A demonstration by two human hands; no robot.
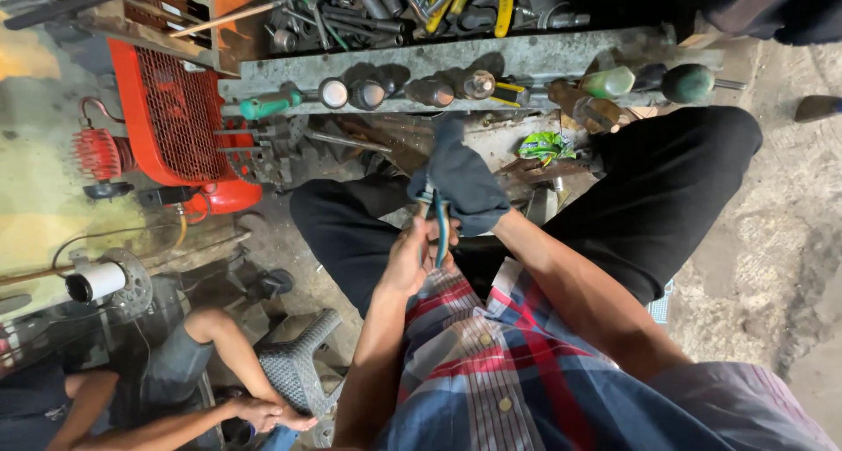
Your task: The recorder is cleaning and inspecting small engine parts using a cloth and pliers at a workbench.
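left hand (410, 260) pinched the blue-handled pliers (438, 227) over the lap | right hand (469, 192) hid in a dark cloth (463, 177), fingers not seen | screwdrivers (368, 93) far on the shelf

Teal-handled pliers (438, 227), 2 slim handles running roughly straight down from under the cloth toward the plaid shirt. Pinched at the handles by the left hand (410, 258), fingers curled around them, thumb side up. Head end totally buried, can't make out the jaws at all. Dark navy cloth (460, 183), crumpled and bunched, wrapped over the right hand (478, 210) and draped on the top of the pliers, 1 loose corner poking up above the hands.
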